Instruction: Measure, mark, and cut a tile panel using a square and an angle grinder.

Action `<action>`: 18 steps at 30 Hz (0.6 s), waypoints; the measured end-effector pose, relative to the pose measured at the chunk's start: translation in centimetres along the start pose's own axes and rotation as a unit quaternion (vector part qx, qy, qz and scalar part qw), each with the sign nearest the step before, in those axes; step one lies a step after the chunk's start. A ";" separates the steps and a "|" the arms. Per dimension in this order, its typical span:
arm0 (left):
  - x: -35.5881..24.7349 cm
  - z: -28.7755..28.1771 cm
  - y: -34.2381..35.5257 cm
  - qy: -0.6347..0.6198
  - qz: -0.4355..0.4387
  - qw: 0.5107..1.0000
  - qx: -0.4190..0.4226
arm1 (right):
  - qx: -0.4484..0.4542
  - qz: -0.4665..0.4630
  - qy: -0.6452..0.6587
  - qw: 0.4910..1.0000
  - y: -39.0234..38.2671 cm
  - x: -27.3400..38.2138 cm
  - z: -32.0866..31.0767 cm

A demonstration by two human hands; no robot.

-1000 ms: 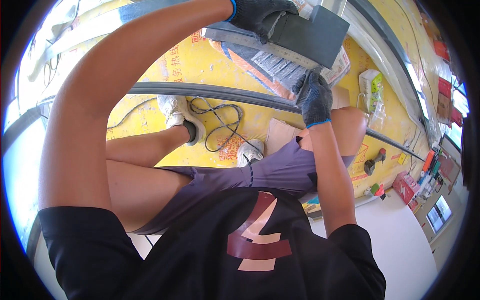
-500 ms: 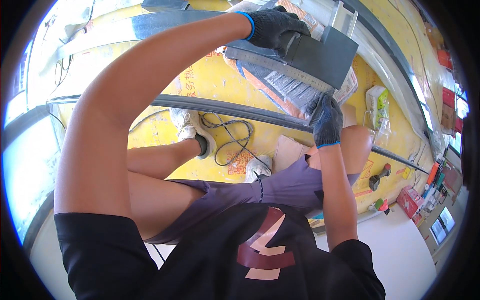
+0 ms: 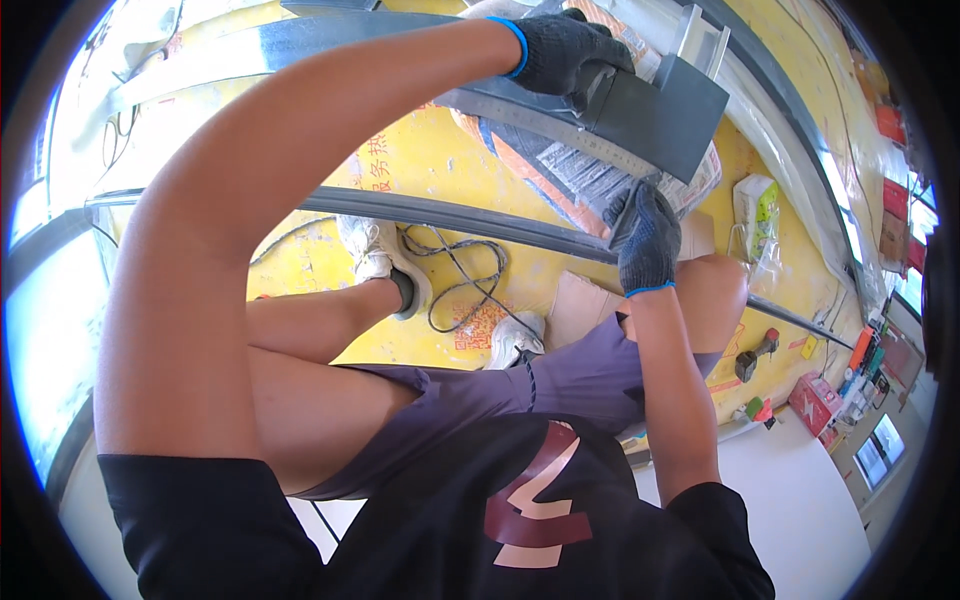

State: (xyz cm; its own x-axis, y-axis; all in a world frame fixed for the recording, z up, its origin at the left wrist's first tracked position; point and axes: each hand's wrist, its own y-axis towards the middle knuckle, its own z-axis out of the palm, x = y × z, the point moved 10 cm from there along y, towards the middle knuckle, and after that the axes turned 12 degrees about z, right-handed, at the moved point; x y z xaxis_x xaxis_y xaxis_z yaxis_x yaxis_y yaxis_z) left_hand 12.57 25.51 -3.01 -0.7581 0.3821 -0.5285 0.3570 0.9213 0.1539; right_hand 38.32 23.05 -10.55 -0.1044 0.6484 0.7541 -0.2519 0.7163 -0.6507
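My left hand, in a dark glove, is closed on a dark grey angular piece with a lighter channel sticking up from its far end. A metal ruler lies along the piece's near edge. My right hand, also gloved, is at the ruler's right end with fingers curled; what they hold, if anything, is hidden. Beneath the piece is a printed bag with orange edging.
A long dark rail crosses above my legs. A looped cord lies on the yellow floor sheet. To the right are a white-green package, a drill, a red box and long strips along the edge.
The whole view has shifted, so the scene sits slightly lower and further right. Both hands keep much the same position on the grey piece and at the ruler's end.
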 end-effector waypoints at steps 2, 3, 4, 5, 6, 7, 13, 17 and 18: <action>0.0 0.6 0.3 -0.022 0.010 0.999 0.038 | -0.008 0.059 0.081 0.995 0.3 -1.3 -1.0; -0.5 0.0 0.4 -0.029 0.046 0.998 0.020 | 0.012 0.052 0.065 0.996 0.4 -1.2 -1.0; -1.0 -0.7 0.4 -0.034 0.081 0.996 0.002 | 0.041 0.026 0.054 0.997 0.4 -0.7 -1.0; -0.9 -1.0 0.2 -0.033 0.073 0.997 -0.011 | 0.020 -0.004 -0.006 1.000 0.6 -0.2 -1.7; -0.9 -1.1 0.1 -0.036 0.072 0.997 -0.011 | 0.055 0.000 -0.011 0.998 0.8 -0.3 -1.4; -1.0 -1.1 0.1 -0.031 0.075 0.997 -0.010 | 0.047 -0.012 0.002 0.999 0.9 -0.1 -2.1; -1.2 -1.1 0.0 -0.012 0.068 0.998 -0.006 | 0.034 -0.042 -0.066 0.996 0.9 0.6 -3.1; -1.4 -1.1 0.3 -0.008 0.085 0.996 -0.010 | 0.024 -0.002 0.061 0.998 0.9 0.0 -3.4; -1.5 -1.1 0.3 -0.009 0.089 0.996 -0.010 | 0.030 -0.014 0.065 0.997 0.8 0.3 -3.2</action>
State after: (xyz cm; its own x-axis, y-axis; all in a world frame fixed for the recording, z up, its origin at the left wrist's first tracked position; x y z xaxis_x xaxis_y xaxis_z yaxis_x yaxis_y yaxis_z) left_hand 13.20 25.29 -1.22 -0.6741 0.5375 -0.5067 0.4735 0.8409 0.2622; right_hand 41.14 24.58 -11.14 0.0277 0.6593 0.7514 -0.3108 0.7201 -0.6204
